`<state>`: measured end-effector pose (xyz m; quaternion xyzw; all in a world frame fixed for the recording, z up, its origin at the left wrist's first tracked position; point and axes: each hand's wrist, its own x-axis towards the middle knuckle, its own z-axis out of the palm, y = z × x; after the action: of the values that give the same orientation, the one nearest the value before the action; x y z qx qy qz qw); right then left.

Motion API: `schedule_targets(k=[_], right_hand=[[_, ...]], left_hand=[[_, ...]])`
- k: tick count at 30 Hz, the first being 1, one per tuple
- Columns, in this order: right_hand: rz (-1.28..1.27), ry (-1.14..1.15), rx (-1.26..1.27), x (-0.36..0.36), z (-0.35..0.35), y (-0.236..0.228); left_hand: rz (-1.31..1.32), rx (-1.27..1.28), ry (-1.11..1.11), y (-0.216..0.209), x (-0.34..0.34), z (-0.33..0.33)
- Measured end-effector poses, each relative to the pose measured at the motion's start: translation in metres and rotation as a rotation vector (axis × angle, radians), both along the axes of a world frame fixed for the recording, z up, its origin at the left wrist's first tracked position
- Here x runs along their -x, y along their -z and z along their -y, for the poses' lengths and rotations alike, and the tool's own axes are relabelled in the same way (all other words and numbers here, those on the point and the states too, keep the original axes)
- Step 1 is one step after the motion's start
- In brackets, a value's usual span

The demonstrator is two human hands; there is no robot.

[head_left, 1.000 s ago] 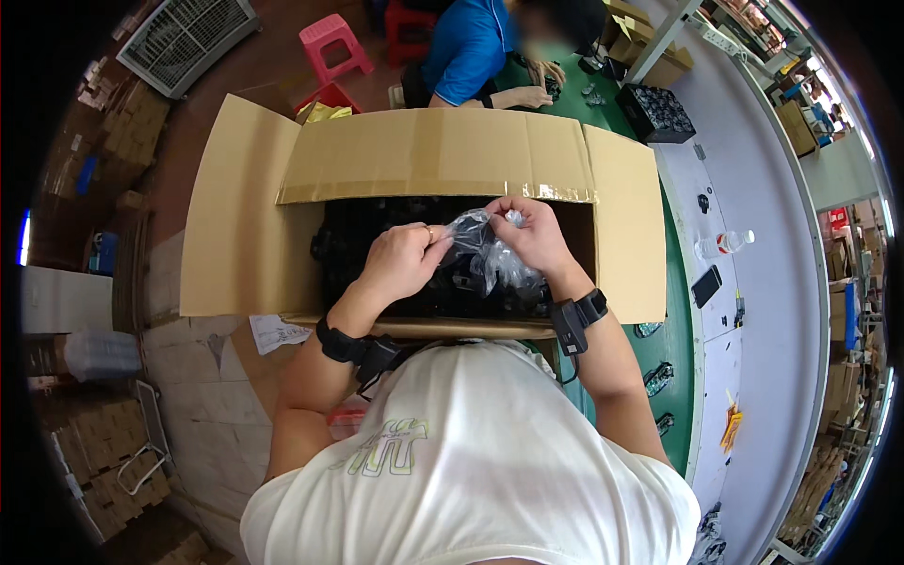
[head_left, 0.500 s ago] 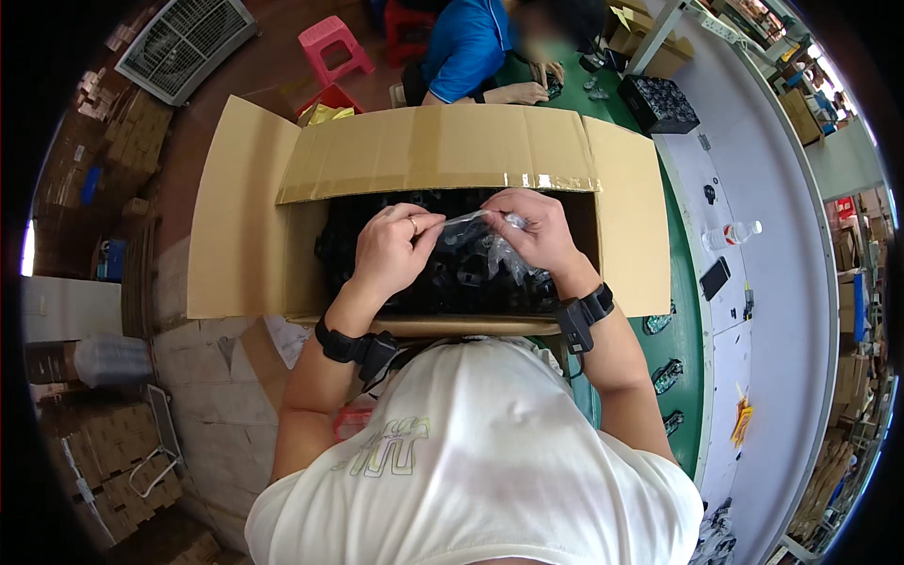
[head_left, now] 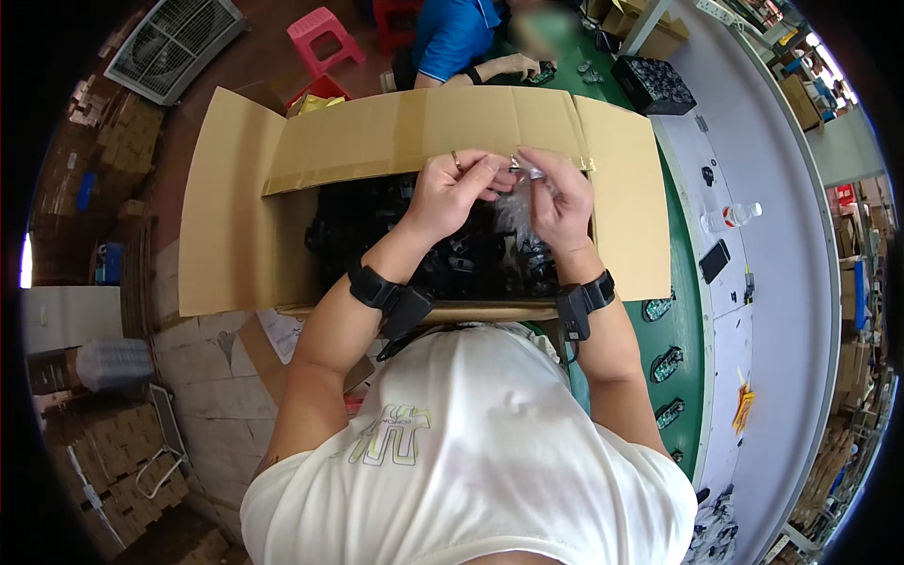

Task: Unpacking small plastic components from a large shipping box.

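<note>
A clear plastic bag (head_left: pixel 513 215) hangs crumpled between my hands, over an open cardboard box (head_left: pixel 377 141). My right hand (head_left: pixel 565 200) has its fingers closed on the bag's upper part. Beside it, my left hand (head_left: pixel 454 196) pinches at the top edge of the bag, thumb and fingers pressed together. Small dark parts (head_left: pixel 363 231), heaped in the box below, are partly covered by my hands and the bag. What the bag contains, if anything, I cannot make out.
Along the right runs a green bench (head_left: pixel 686 395) with several wrapped dark parts (head_left: pixel 667 363). A phone (head_left: pixel 715 261) and a water bottle (head_left: pixel 733 217) lie beyond it. Ahead, a person in a blue shirt (head_left: pixel 452 42) works at the bench. A red stool (head_left: pixel 325 40) stands far left.
Both hands have moved up and closer together, the left one also to the right. The bag's edge, stretched between them before, is now gathered, and the bag hangs down.
</note>
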<state>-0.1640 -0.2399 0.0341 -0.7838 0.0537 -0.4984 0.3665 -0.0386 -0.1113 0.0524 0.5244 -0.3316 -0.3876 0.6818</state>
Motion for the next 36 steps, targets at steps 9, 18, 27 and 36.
schedule_targets(k=[9, 18, 27, 36], right_hand=[[0.110, 0.179, -0.301, 0.014, 0.029, 0.024], [-0.038, 0.122, -0.289, 0.002, 0.014, 0.018], [-0.295, -0.270, -0.261, 0.006, 0.013, 0.013], [-0.503, -0.493, -0.155, -0.005, -0.017, 0.008]], left_hand=[[1.071, -0.466, 0.804, 0.105, 0.012, 0.048], [1.581, -0.521, 1.291, 0.134, 0.047, 0.056], [0.635, -0.242, 0.247, 0.046, -0.019, 0.002], [0.063, 0.066, 0.023, 0.040, -0.039, -0.076]])
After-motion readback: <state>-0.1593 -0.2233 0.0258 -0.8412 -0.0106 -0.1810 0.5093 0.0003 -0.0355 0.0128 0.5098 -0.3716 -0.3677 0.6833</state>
